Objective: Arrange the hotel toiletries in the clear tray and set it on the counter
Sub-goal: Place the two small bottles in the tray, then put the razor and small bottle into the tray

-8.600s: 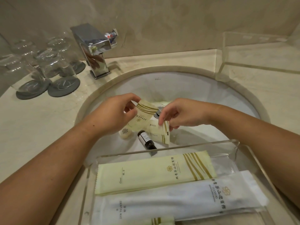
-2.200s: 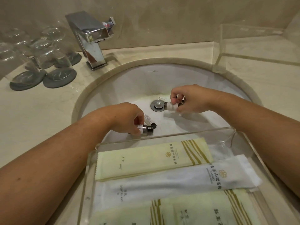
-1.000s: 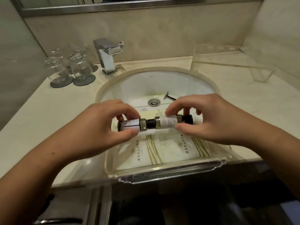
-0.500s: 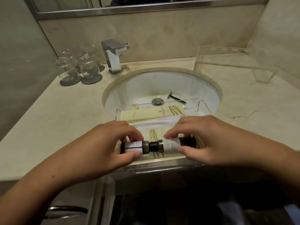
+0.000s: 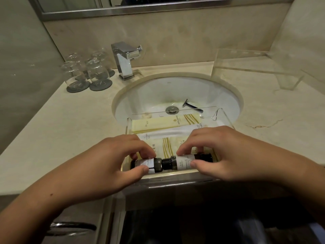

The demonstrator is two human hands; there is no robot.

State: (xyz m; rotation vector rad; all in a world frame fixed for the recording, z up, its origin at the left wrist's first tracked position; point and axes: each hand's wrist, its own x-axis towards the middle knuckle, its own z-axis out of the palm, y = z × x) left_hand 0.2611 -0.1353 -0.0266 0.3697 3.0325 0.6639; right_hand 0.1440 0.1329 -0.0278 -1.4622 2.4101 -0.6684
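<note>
Worktop [image 5: 52, 138] carries the tray [image 5: 226, 118] under my hands: left hand [image 5: 112, 159] pinches the left bottle [image 5: 151, 164], right hand [image 5: 219, 152] the right bottle [image 5: 182, 162], probably to line them end-to-end.

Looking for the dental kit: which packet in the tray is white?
The white packet, lying between the long yellow packet beyond it and the gold-striped yellow sachets in front.

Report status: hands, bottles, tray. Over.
Left hand grips left bottle, right hand grips right bottle, both at clear tray front. Razor lies in sink, outside tray.
</note>
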